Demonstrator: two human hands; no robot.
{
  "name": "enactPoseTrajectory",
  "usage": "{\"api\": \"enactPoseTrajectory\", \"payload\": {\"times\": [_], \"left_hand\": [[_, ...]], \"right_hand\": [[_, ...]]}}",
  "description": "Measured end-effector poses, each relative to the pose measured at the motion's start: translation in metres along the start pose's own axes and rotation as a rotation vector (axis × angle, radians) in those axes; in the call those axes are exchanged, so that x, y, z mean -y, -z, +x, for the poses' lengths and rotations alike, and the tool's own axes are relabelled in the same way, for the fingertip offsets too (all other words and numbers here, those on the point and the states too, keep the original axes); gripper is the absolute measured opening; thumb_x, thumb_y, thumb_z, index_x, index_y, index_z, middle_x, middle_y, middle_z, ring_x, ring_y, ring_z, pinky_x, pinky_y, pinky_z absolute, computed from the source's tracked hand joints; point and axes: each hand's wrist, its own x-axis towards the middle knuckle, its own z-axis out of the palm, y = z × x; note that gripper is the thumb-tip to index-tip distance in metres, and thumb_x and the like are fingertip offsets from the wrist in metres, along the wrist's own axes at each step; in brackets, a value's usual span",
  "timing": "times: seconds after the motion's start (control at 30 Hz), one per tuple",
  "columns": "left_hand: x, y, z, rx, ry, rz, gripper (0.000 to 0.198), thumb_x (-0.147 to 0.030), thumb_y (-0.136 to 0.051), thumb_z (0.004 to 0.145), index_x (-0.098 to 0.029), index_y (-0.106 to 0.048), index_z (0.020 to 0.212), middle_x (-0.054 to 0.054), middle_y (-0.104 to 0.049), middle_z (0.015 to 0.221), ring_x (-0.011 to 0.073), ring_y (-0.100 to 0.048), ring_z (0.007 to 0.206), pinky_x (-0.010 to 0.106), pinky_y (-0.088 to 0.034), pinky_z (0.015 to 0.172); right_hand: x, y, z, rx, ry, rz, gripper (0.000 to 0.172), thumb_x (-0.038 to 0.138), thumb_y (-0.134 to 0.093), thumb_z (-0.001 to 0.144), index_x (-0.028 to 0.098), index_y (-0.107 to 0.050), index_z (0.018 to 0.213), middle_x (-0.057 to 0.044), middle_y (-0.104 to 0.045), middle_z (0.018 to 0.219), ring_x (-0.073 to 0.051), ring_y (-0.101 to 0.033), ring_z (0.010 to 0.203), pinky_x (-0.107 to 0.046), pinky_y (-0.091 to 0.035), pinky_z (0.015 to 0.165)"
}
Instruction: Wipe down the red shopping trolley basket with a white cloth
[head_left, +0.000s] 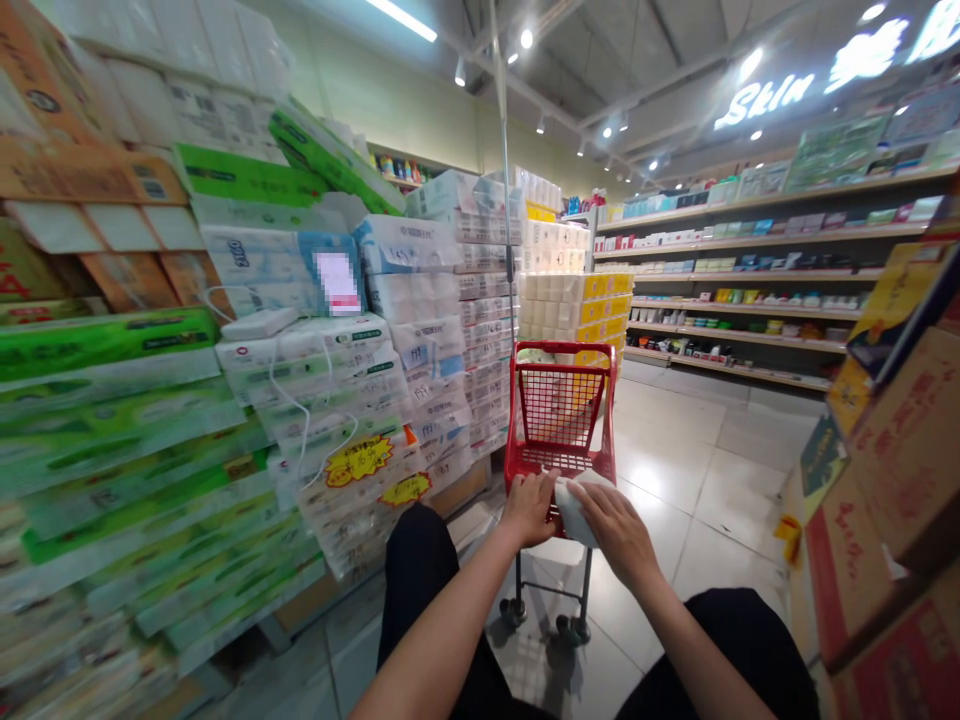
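Observation:
A small red shopping cart point(514, 415) stands right in front of me, its mesh back panel facing me. My left hand point(529, 508) is closed on the lower near edge of its red basket. A white cloth or tissue point(576, 510) lies against the same edge, with my right hand point(619, 524) bent over it and pressing it there. The two hands are close together, the cloth between them. Through the mesh, a pale bulky thing shows inside the cart; its kind I cannot make out.
Stacked tissue packs point(424, 340) line the left side, with a phone point(337, 280) propped on them beside a white cable. Cardboard boxes point(889, 480) rise close on the right. Shelves of small goods point(750, 275) stand beyond the tiled floor point(675, 450).

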Motion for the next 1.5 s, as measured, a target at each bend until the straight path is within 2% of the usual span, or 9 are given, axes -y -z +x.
{"api": "enactPoseTrajectory", "payload": {"times": [0.17, 0.27, 0.47, 0.63, 0.83, 1.03, 1.2, 1.3, 1.5], "left_hand": [[-0.007, 0.002, 0.002, 0.007, 0.001, 0.015, 0.084, -0.041, -0.062, 0.072, -0.02, -0.023, 0.143, 0.01, -0.049, 0.129, 0.0284, -0.044, 0.112, 0.043, -0.031, 0.098], [-0.013, 0.002, 0.003, 0.014, 0.01, 0.01, 0.082, -0.042, -0.061, 0.072, -0.02, -0.024, 0.142, 0.01, -0.05, 0.127, 0.0285, -0.044, 0.11, 0.043, -0.032, 0.097], [-0.028, 0.001, 0.003, -0.003, 0.036, 0.013, 0.087, -0.043, -0.061, 0.07, -0.018, -0.022, 0.144, 0.012, -0.047, 0.131, 0.0301, -0.043, 0.11, 0.047, -0.029, 0.098], [-0.033, 0.003, 0.003, 0.005, 0.032, 0.032, 0.088, -0.035, -0.06, 0.069, -0.018, -0.019, 0.145, 0.012, -0.045, 0.132, 0.0295, -0.042, 0.109, 0.045, -0.03, 0.097], [-0.029, 0.007, 0.003, 0.022, 0.022, -0.002, 0.083, -0.041, -0.06, 0.073, -0.02, -0.022, 0.144, 0.011, -0.047, 0.129, 0.0295, -0.043, 0.109, 0.044, -0.032, 0.096], [-0.03, 0.006, 0.002, 0.037, 0.002, 0.022, 0.082, -0.041, -0.061, 0.074, -0.023, -0.022, 0.144, 0.011, -0.044, 0.132, 0.0308, -0.041, 0.114, 0.047, -0.029, 0.1], [-0.035, 0.003, 0.002, 0.01, -0.009, 0.032, 0.079, -0.042, -0.055, 0.078, -0.02, -0.02, 0.145, 0.013, -0.045, 0.132, 0.0314, -0.042, 0.113, 0.048, -0.029, 0.099], [-0.037, 0.003, 0.001, -0.007, -0.011, 0.038, 0.08, -0.041, -0.057, 0.077, -0.02, -0.02, 0.145, 0.013, -0.045, 0.131, 0.0313, -0.042, 0.113, 0.048, -0.03, 0.099], [-0.036, 0.001, 0.0, -0.017, 0.03, 0.054, 0.086, -0.043, -0.061, 0.074, -0.018, -0.019, 0.145, 0.013, -0.046, 0.13, 0.0308, -0.042, 0.111, 0.046, -0.031, 0.098]], "right_hand": [[-0.046, 0.005, -0.016, -0.044, -0.015, -0.05, 0.041, 0.028, -0.042, 0.096, 0.03, -0.048, 0.137, -0.002, -0.055, 0.134, -0.021, -0.045, 0.127, -0.036, -0.04, 0.102], [-0.05, -0.002, -0.019, -0.081, -0.039, -0.05, 0.036, 0.031, -0.043, 0.096, 0.028, -0.055, 0.13, -0.002, -0.055, 0.134, -0.021, -0.044, 0.128, -0.037, -0.04, 0.104], [0.007, -0.022, -0.023, -0.172, -0.201, -0.019, 0.05, 0.031, -0.037, 0.097, 0.017, -0.035, 0.144, -0.011, -0.035, 0.15, -0.027, -0.027, 0.14, -0.048, -0.031, 0.111], [0.045, -0.018, -0.011, -0.094, -0.12, -0.003, 0.062, 0.027, -0.037, 0.096, 0.016, -0.013, 0.152, -0.011, -0.019, 0.156, -0.026, -0.019, 0.143, -0.047, -0.024, 0.114], [0.004, 0.004, -0.017, 0.002, 0.021, 0.001, 0.058, 0.035, -0.038, 0.097, 0.025, -0.02, 0.151, -0.002, -0.027, 0.155, -0.021, -0.026, 0.141, -0.041, -0.026, 0.114], [-0.041, 0.02, -0.032, -0.044, -0.075, -0.02, 0.048, 0.034, -0.035, 0.097, 0.026, -0.038, 0.144, -0.001, -0.04, 0.148, -0.021, -0.037, 0.135, -0.04, -0.033, 0.11], [-0.046, 0.017, -0.013, -0.035, -0.109, -0.038, 0.034, 0.038, -0.04, 0.096, 0.022, -0.06, 0.118, -0.007, -0.058, 0.127, -0.024, -0.047, 0.123, -0.041, -0.038, 0.105], [-0.034, 0.006, -0.014, -0.078, -0.115, -0.029, 0.038, 0.038, -0.038, 0.096, 0.019, -0.054, 0.125, -0.01, -0.05, 0.136, -0.027, -0.035, 0.134, -0.047, -0.029, 0.111], [0.018, -0.013, -0.029, -0.119, -0.221, 0.025, 0.066, 0.045, -0.039, 0.095, 0.016, -0.017, 0.151, -0.014, -0.013, 0.157, -0.033, -0.012, 0.144, -0.057, -0.021, 0.112]]}}
